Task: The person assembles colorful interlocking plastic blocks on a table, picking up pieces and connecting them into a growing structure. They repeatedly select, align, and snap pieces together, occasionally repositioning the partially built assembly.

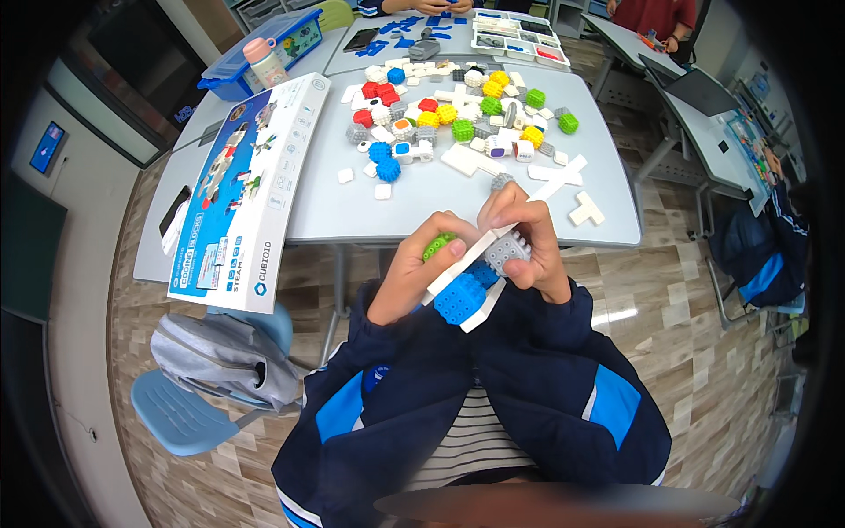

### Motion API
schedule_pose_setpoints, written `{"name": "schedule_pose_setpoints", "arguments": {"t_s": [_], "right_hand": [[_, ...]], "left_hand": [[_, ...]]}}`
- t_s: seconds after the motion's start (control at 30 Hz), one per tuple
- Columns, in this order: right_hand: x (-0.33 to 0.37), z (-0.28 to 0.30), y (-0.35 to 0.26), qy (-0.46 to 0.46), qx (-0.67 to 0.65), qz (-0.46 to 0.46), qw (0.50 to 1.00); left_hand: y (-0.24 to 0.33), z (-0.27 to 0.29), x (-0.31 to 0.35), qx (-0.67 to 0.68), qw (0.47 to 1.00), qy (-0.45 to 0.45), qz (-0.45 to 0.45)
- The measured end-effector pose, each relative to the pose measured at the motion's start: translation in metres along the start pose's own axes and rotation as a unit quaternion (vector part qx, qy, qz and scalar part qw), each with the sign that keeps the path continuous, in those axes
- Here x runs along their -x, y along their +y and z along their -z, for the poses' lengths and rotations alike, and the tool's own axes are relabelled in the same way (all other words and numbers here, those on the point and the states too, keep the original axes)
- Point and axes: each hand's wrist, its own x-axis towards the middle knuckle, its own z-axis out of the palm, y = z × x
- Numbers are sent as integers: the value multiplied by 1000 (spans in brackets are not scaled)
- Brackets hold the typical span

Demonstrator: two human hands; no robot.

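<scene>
Just off the table's near edge, I hold a block assembly made of white plates (pixel 453 271), a large blue block (pixel 459 301), a smaller blue piece behind it and a light grey block (pixel 509 253). My left hand (pixel 412 275) is closed on the white plates, its thumb along them. A green block (pixel 437 245) shows between its fingers; whether it is joined on, I cannot tell. With its thumb on the grey block, my right hand (pixel 539 236) grips the assembly's other side. A grey studded piece (pixel 502 181) shows just beyond the fingertips.
Loose blocks and white connector plates (pixel 473 160) cover the table's (pixel 326 207) middle. At left lie a large product box (pixel 251 189), a pink bottle (pixel 264 62) and a blue bin (pixel 255 53). A sorting tray (pixel 521 37) and another person's hands (pixel 440 6) are beyond. A backpack (pixel 224 356) rests on a chair.
</scene>
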Motion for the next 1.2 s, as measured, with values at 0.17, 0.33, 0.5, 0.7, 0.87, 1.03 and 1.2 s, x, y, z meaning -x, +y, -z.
{"name": "schedule_pose_setpoints", "arguments": {"t_s": [0.17,0.33,0.5,0.7,0.87,1.03,1.2], "right_hand": [[0,-3,-5,-3,24,44,999],[0,-1,3,-6,21,38,999],[2,0,6,12,22,-67,997],[-2,-26,0,218,-86,-165,958],[-18,-16,-3,299,-245,-338,858],[-23,-13,1,282,-384,-300,827],[-18,-10,9,275,-390,-292,829]], "left_hand": [[4,1,0,51,998,-29,20],[-1,6,-4,36,999,-17,34],[-8,4,-6,-7,996,88,-21],[-16,-15,-2,-87,973,198,-84],[-22,-21,-7,-273,939,155,-140],[-25,-23,-9,-294,940,122,-126],[-27,-18,-11,-306,937,102,-135]]}}
